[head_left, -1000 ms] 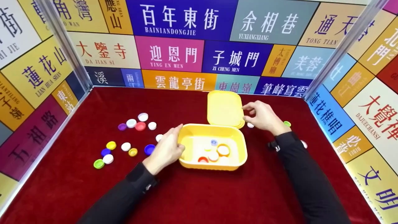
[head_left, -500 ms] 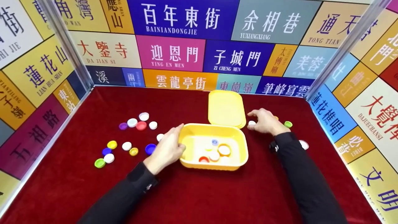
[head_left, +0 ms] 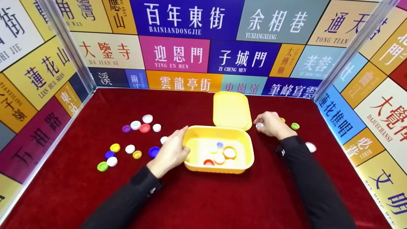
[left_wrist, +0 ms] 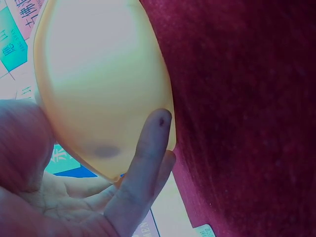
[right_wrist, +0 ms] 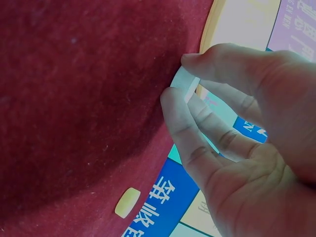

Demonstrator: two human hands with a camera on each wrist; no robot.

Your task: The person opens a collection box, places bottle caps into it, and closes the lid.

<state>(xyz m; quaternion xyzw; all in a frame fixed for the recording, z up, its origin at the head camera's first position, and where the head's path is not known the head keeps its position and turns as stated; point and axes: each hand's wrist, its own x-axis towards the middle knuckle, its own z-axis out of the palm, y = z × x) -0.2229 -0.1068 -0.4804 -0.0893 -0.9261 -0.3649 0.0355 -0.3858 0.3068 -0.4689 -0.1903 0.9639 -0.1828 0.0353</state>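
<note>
A yellow plastic box [head_left: 219,170] stands in the middle of the table with several bottle caps on its floor, among them an orange-rimmed one [head_left: 229,152] and a red one [head_left: 209,162]. My left hand [head_left: 170,152] grips the box's left end; in the left wrist view the thumb and fingers [left_wrist: 148,153] lie on either side of its wall. Right of the box's yellow lid [head_left: 232,109], my right hand [head_left: 270,124] pinches a white bottle cap [right_wrist: 184,81] between thumb and fingertips, close to the red cloth.
Several loose caps lie on the left, including a green one [head_left: 102,166], a purple one [head_left: 126,128] and a blue one [head_left: 154,152]. On the right are a green cap [head_left: 295,126], a white cap [head_left: 311,147] and a yellow cap [right_wrist: 128,202]. Printed panels [head_left: 176,17] enclose the table.
My right hand has moved from the lid's right edge down and to the right, and its fingers have closed on the white bottle cap. My left hand stays on the box.
</note>
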